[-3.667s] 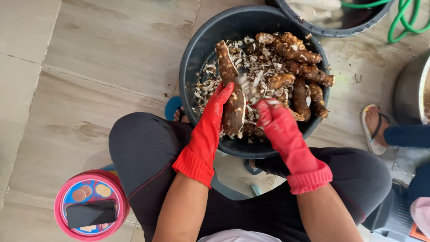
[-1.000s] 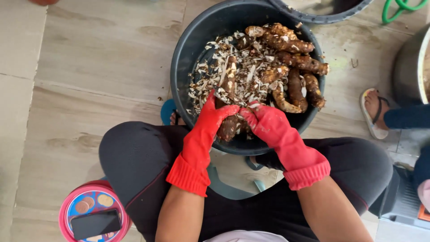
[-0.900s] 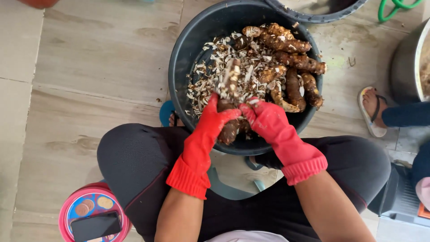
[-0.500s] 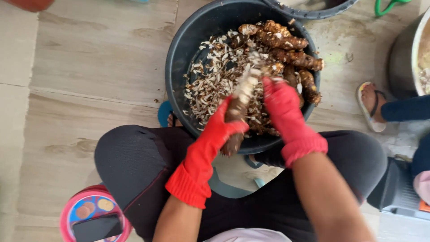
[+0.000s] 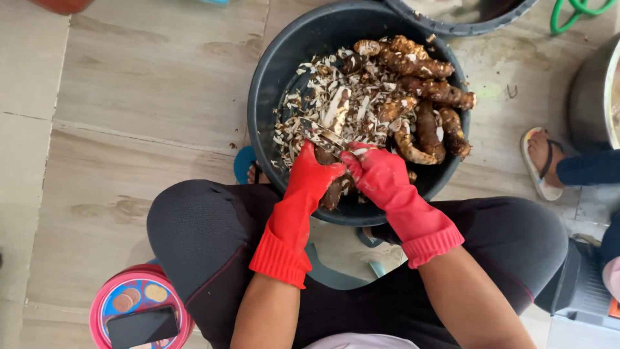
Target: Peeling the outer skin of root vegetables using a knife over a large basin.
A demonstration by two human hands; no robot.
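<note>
I see two hands, both in red rubber gloves, working at the near rim of one dark round tub [image 5: 271, 97] that stands on the floor between my knees. My left hand [image 5: 314, 176] has its fingers wrapped tight around one brown cassava root [image 5: 334, 192], which lies tilted over the tub's near edge, its lower end poking out below the glove. My right hand [image 5: 378, 173] is closed too, gripping what looks like a knife [image 5: 321, 133]; its blade reaches left across the top of the held root, touching it. The handle is hidden inside the glove, so I cannot tell more about the grip.

Inside the tub I count roughly six unpeeled roots [image 5: 423, 90] piled along the far and right side, though where they overlap I cannot be sure of the number. The left and middle of the tub hold a heap of pale and brown peelings [image 5: 323, 97], too many to count.

Around it: one second tub [image 5: 465, 16] at the top edge, one green hose [image 5: 581, 10] in the top right corner, one metal pot [image 5: 591, 97] at the right edge, and one other person's foot in a sandal [image 5: 539, 158] near it. At bottom left stands one round pink tin [image 5: 103, 304] with one dark phone [image 5: 142, 326] lying on its lid
</note>
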